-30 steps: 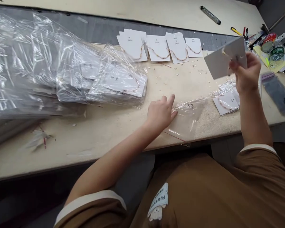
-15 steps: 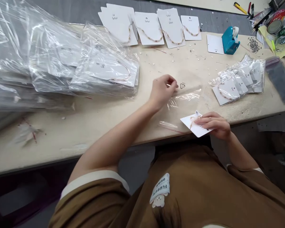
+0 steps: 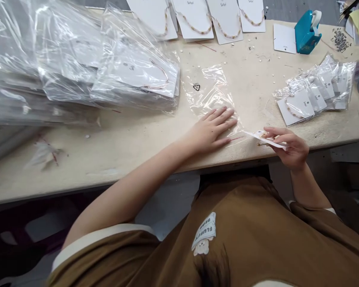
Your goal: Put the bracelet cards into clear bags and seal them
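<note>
Mid-frame, the left hand (image 3: pixel 214 129) rests, fingers wide, on a clear plastic bag (image 3: pixel 205 91); right of centre, the right hand (image 3: pixel 293 149) pinches an unbagged white jewellery card (image 3: pixel 268 140); bagged white cards (image 3: pixel 300 104) lie far right.

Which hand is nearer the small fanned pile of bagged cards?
Right. The right hand, holding a card, is just on the near side of the pile; the left hand is farther off to its left, flat over the clear bag.

Teal tape dispenser (image 3: pixel 306 35); small metallic pieces (image 3: pixel 341 40) heaped near it.
</note>
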The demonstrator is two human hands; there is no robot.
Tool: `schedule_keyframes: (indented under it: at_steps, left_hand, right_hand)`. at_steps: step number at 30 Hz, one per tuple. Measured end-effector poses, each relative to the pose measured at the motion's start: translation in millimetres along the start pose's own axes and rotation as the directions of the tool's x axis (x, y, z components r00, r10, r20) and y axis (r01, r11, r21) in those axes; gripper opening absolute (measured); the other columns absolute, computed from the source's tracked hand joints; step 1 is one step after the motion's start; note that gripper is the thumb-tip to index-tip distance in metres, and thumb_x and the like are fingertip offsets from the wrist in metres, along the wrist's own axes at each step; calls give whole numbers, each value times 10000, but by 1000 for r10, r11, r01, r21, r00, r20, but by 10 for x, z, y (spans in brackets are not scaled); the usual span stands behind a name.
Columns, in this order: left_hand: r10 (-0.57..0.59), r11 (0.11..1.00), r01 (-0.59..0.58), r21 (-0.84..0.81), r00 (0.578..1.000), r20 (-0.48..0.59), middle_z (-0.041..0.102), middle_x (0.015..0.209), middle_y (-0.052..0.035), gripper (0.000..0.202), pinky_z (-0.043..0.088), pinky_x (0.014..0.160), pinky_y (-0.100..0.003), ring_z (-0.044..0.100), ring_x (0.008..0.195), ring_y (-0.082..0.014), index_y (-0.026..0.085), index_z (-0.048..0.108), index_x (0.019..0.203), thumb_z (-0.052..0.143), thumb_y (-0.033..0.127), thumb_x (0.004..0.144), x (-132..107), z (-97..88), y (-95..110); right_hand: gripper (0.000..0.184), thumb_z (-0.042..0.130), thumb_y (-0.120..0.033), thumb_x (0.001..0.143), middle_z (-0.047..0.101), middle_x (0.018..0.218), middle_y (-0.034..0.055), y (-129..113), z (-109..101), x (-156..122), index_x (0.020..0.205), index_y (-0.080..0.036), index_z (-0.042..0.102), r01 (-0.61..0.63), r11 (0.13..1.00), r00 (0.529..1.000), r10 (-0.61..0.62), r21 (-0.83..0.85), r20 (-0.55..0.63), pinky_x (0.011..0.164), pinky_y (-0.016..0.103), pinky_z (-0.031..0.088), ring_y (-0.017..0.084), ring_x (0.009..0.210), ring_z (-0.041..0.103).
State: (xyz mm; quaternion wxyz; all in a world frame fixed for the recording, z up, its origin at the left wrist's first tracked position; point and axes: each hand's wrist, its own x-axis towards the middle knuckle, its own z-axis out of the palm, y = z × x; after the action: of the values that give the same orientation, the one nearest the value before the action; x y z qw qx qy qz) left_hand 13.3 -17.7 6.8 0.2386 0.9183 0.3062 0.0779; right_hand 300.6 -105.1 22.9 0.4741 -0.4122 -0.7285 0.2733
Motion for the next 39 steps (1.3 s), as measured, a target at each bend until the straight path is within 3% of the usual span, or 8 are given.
schedule_keyframes:
  at_steps: [3,6,9,18,23,26,31,39]
  left_hand:
    - [11,1000,-10,8,999,-40,269,1677,-138,568,198,1277,-568,197,1574,-348,175,427,1544,506,394,1026,160,99,62]
    - [66,997,-70,-25,991,-112,327,1650,-163,537,269,1261,-550,266,1554,-347,160,460,1515,521,337,1012,245,168,43]
    - [118,988,-137,-76,970,-214,458,1569,-182,466,362,1218,-537,376,1500,-352,151,565,1400,584,359,983,222,184,-32]
    - [160,986,-165,7,941,-297,691,1234,-109,302,530,962,-446,636,1121,-283,199,683,1125,690,425,926,9,-33,-96]
    - [152,988,-138,64,925,-348,741,986,-49,213,519,751,-311,657,848,-185,192,701,879,550,274,1005,-52,-11,-72]
    - [145,988,-113,104,905,-399,749,949,-47,240,521,725,-297,669,842,-184,181,690,874,502,226,1017,-54,39,-76]
    - [141,990,-126,63,927,-348,730,1016,-92,185,551,777,-329,674,907,-214,159,653,929,524,270,1003,-60,7,-75]
    - [185,982,-191,17,926,-328,726,1060,-111,253,567,811,-344,679,932,-213,157,666,865,473,210,1019,-88,-28,-89]
  right_hand:
    - [225,721,-200,889,786,1156,-21,11,24,41,1037,-354,650,144,987,989,-146,-72,-19,853,463,652,241,1066,744]
    - [150,689,-170,909,780,1183,13,53,19,72,1002,-286,665,281,953,950,-261,-108,170,857,436,651,238,1094,741]
    - [153,635,-94,926,777,1190,41,92,4,57,958,-237,680,298,947,918,-250,-120,307,865,395,654,222,1110,736]
    - [194,609,-17,914,788,1146,76,83,19,-45,871,-193,677,337,922,903,-261,-188,341,819,378,659,221,1055,754]
    - [303,545,-3,938,771,1191,102,46,4,-50,1127,-180,701,405,881,877,-299,-244,376,869,413,662,230,1109,740]
    - [355,560,-21,945,759,1221,107,16,-5,-52,1242,-171,683,471,824,843,-316,-315,435,930,429,651,240,1147,727]
    - [271,590,-65,954,769,1201,82,-38,51,-42,1155,-189,723,568,731,815,-435,-378,382,972,409,642,232,1181,718]
    - [243,634,-73,934,779,1173,65,-89,216,33,1131,-191,713,579,776,798,-474,-252,373,967,386,652,209,1159,729]
